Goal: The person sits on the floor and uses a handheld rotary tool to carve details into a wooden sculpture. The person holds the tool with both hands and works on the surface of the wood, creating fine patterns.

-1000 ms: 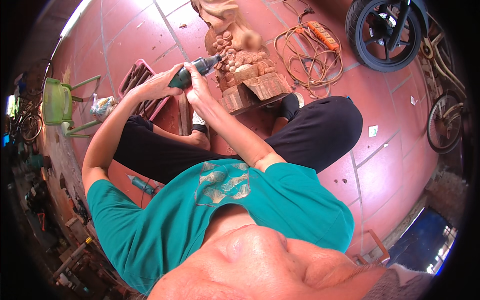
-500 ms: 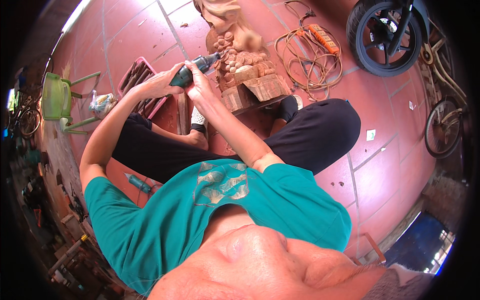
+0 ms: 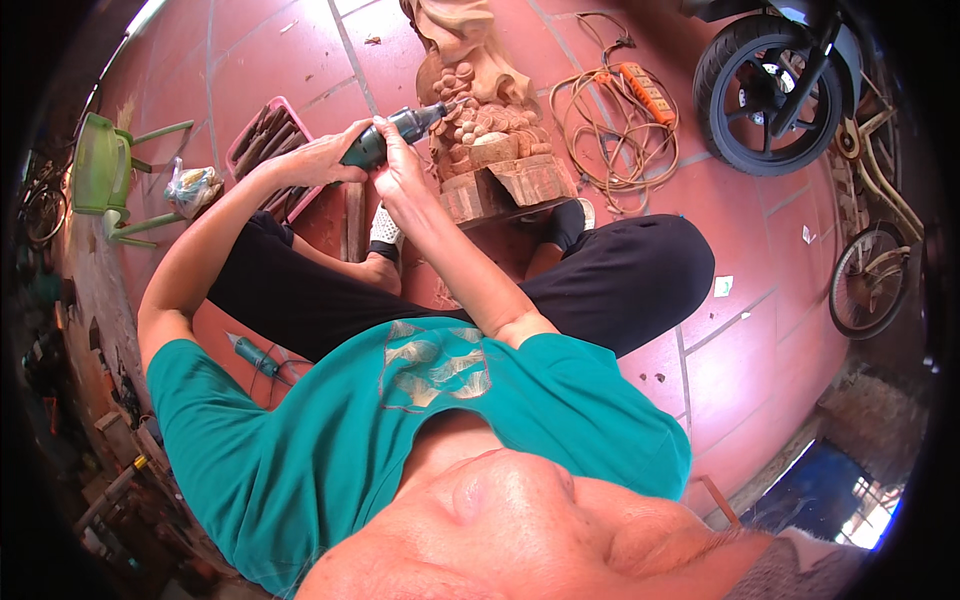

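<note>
The top of your wood carving (image 3: 492, 135) is cut off, and it's hard to tell if the tip (image 3: 442, 109) of your green and grey power tool (image 3: 408, 125) touches it. Your left hand (image 3: 320, 160) and right hand (image 3: 400, 172) both have fingers curled around the tool, some hidden. Since the earlier picture, your 2 hands grip the same way; the black wheel (image 3: 768, 92) sits lower in view.

Floor (image 3: 270, 70) of red tiles, grey joints, bright glare near upper edge. Green chair (image 3: 92, 165) at left. Motorcycle wheel (image 3: 765, 95) upper right; bicycle wheel (image 3: 870, 280) below it. Left margin dim, cluttered.
</note>
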`<state>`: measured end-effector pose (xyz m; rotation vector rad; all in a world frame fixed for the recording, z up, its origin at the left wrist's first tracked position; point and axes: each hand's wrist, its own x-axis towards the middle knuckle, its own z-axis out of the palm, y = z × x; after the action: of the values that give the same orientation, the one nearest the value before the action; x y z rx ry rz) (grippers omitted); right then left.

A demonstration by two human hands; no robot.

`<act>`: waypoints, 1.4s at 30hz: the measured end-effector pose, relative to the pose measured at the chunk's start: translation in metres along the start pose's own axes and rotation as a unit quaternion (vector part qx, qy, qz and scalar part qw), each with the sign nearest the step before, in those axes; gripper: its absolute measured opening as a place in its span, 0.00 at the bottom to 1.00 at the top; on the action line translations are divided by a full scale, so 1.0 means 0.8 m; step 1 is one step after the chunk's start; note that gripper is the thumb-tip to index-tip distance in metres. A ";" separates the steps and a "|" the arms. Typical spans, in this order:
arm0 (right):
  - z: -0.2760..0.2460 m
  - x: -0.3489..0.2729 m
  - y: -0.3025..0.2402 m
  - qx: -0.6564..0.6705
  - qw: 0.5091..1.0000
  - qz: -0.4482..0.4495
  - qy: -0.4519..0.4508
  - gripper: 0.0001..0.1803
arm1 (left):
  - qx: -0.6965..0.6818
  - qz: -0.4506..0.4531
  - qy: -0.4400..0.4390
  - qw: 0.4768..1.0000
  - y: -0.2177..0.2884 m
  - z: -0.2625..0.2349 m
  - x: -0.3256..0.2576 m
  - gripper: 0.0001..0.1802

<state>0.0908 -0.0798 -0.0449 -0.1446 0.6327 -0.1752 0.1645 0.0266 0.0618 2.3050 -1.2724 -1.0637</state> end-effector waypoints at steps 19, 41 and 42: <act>-0.005 0.003 0.001 -0.015 0.999 0.035 -0.014 0.18 | -0.001 -0.003 -0.004 1.000 -0.017 0.007 -0.002 0.48; 0.006 -0.019 0.006 0.010 1.000 -0.008 0.014 0.20 | 0.018 -0.004 -0.018 1.000 -0.004 -0.004 -0.009 0.47; 0.005 -0.017 0.007 0.010 1.000 -0.008 0.012 0.21 | 0.017 -0.003 -0.016 1.000 -0.004 -0.004 -0.009 0.47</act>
<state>0.0832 -0.0712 -0.0348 -0.1290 0.6537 -0.1982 0.1664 0.0344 0.0653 2.3275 -1.3067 -1.0924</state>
